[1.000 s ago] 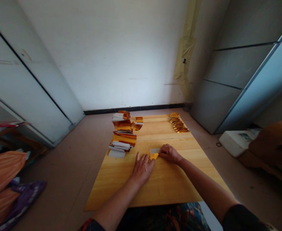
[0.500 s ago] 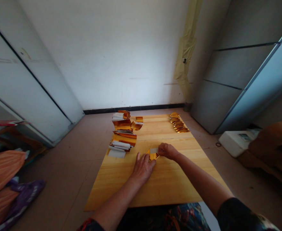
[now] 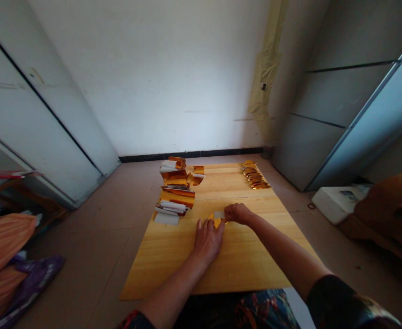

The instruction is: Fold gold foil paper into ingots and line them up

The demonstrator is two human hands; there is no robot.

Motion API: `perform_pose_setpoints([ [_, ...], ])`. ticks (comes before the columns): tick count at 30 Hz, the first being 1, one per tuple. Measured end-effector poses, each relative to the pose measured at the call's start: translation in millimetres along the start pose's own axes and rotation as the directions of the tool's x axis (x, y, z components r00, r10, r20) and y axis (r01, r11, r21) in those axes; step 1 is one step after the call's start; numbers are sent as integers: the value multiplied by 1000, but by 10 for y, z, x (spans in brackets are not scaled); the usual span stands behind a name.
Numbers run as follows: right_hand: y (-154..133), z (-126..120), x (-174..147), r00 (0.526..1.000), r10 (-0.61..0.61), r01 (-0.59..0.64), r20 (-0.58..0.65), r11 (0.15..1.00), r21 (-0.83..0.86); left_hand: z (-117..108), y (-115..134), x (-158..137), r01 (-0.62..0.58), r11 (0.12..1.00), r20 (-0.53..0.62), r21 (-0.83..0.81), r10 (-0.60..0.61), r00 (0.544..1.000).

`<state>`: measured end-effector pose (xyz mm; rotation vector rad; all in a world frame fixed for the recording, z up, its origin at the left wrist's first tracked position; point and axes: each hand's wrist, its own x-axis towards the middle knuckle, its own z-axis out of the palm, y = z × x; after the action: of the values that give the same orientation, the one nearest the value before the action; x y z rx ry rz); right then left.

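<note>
A small partly folded sheet of gold foil paper (image 3: 217, 222), its pale grey back showing along the far part, lies on the wooden table (image 3: 242, 265). My left hand (image 3: 208, 238) rests flat at its near left edge, fingers stretched out and apart, with the fingertips and thumb pressing on the paper. At the right edge, my right hand (image 3: 238, 214) is closed in a pinch on the same sheet. The pinching fingertips are partly hidden by the curled hand.
Stacks of curled gold foil paper (image 3: 177, 197) lie along the table's left side, with a few loose sheets (image 3: 196, 179) beside them. A row of folded gold foil pieces (image 3: 255, 174) sits at the far right. Beyond the table stand a wall (image 3: 187, 91) and a grey cabinet (image 3: 310, 132).
My left hand has turned slightly more upright, and its thumb has moved up onto the near part of the gold paper. My right hand has barely moved.
</note>
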<state>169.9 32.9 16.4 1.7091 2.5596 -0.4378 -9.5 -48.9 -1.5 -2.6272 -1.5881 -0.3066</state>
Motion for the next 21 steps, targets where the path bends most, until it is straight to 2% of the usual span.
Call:
perform_pose_setpoints([
  [5,-10,-16,-6,1000,4,-4,9,1000,15,61,78,-24,64,998,-24,-2,-64,998],
  [12,-47,-10,-3,1000,11,-11,-23,1000,13,109,80,-42,63,998,-33,19,-63,997],
  [16,12,2,-31,1000,-6,8,-16,990,142,112,95,-40,76,997,-30,24,-75,997],
  [21,121,71,-55,992,-104,119,-66,949,293,88,103,-43,70,997,-13,41,-70,998],
])
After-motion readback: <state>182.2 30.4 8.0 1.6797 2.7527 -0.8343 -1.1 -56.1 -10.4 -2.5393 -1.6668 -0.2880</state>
